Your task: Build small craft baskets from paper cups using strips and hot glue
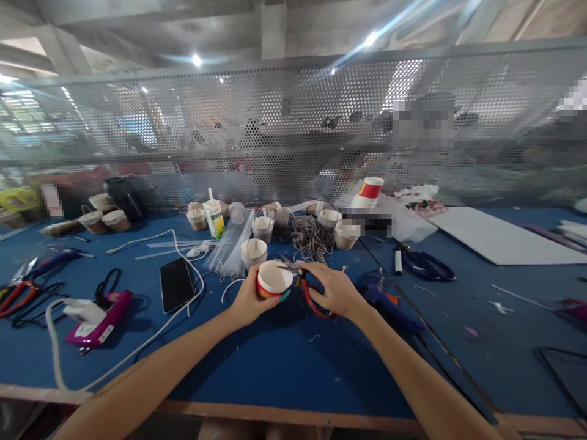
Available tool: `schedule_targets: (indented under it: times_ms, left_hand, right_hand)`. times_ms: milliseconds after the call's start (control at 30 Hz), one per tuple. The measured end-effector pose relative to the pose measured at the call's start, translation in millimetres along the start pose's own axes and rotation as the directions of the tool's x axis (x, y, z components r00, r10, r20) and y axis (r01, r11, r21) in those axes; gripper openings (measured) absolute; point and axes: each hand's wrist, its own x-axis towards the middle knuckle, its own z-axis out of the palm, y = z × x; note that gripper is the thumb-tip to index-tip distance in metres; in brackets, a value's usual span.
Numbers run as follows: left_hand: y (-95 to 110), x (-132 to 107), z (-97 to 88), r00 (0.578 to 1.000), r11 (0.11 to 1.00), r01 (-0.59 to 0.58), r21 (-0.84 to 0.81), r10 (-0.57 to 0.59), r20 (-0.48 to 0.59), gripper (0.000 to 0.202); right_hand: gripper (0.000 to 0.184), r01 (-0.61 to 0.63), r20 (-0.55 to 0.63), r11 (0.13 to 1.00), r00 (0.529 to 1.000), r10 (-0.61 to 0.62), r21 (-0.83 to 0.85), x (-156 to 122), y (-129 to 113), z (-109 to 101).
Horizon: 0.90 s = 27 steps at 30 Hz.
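My left hand point(247, 300) is wrapped round a red and white paper cup point(273, 280), held tilted just above the blue table top point(284, 366). My right hand point(334, 287) grips red-handled scissors point(308, 292), whose blades point left at the cup's rim. Both hands are closed. Right behind the cup stands another paper cup with slits point(254, 251), and beyond it a tangle of brown twine point(312, 237).
A black phone point(177, 284) with a white cable lies left of my hands, beside a pink glue gun point(98, 318). A blue glue gun point(383, 292) and black scissors point(426, 264) lie to the right. Several paper cups, a milk carton point(214, 217) and a white board point(504, 237) sit before a perforated metal screen.
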Motion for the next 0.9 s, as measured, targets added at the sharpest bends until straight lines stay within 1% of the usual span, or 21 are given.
schedule_targets:
  times_ms: [67,167,233,367,433,567,633,700,733,767,833,900]
  left_hand:
    - [0,0,-0.2,0.999,0.998,0.033,-0.057,-0.033,-0.001,0.067]
    - [-1,-1,0.1,0.997,0.980,0.078,-0.184,-0.078,0.007,0.068]
    - [-2,-1,0.8,0.994,0.953,0.105,-0.285,-0.107,0.009,0.068]
    - [-1,-2,2.7,0.988,0.882,0.151,-0.447,-0.152,0.034,0.067]
    - [0,-2,3.3,0.985,0.857,0.171,-0.486,-0.169,0.048,0.066]
    - [0,-2,3.0,0.983,0.848,0.180,-0.498,-0.179,0.050,0.068]
    - [0,-2,2.4,0.982,0.844,0.183,-0.503,-0.183,0.051,0.069]
    - [-1,-3,1.6,0.979,0.832,0.198,-0.518,-0.192,0.066,0.068]
    - [-1,-3,1.2,0.977,0.825,0.209,-0.526,-0.197,0.079,0.068]
    - [-1,-3,1.0,0.974,0.817,0.222,-0.532,-0.203,0.096,0.068]
    - [-2,-3,0.8,0.971,0.815,0.239,-0.528,-0.215,0.109,0.066]
    - [-4,-3,1.2,0.975,0.844,0.217,-0.491,-0.214,0.062,0.065]
  right_hand:
    - [0.047,-0.032,0.002,0.999,0.999,0.032,0.025,1,1,1]
    - [0.044,-0.079,0.014,0.995,0.997,0.078,0.069,2,-1,3]
    - [0.039,-0.141,0.024,0.987,0.990,0.139,0.083,4,-4,3]
    - [0.031,-0.287,0.037,0.958,0.957,0.287,0.010,7,-9,2]
    - [0.029,-0.361,0.029,0.930,0.931,0.364,-0.069,8,-10,2]
    - [0.035,-0.535,-0.024,0.815,0.839,0.544,-0.223,9,-8,3]
    - [0.036,-0.585,-0.058,0.771,0.804,0.592,-0.252,9,-7,3]
    - [0.034,-0.615,-0.066,0.748,0.781,0.621,-0.250,8,-5,3]
    - [0.032,-0.620,-0.069,0.748,0.779,0.623,-0.237,8,-5,3]
    - [0.031,-0.613,-0.076,0.761,0.787,0.612,-0.212,8,-4,3]
    - [0.030,-0.557,-0.100,0.822,0.830,0.549,-0.120,8,-3,4]
    - [0.028,-0.454,-0.124,0.891,0.883,0.452,0.014,8,-4,4]
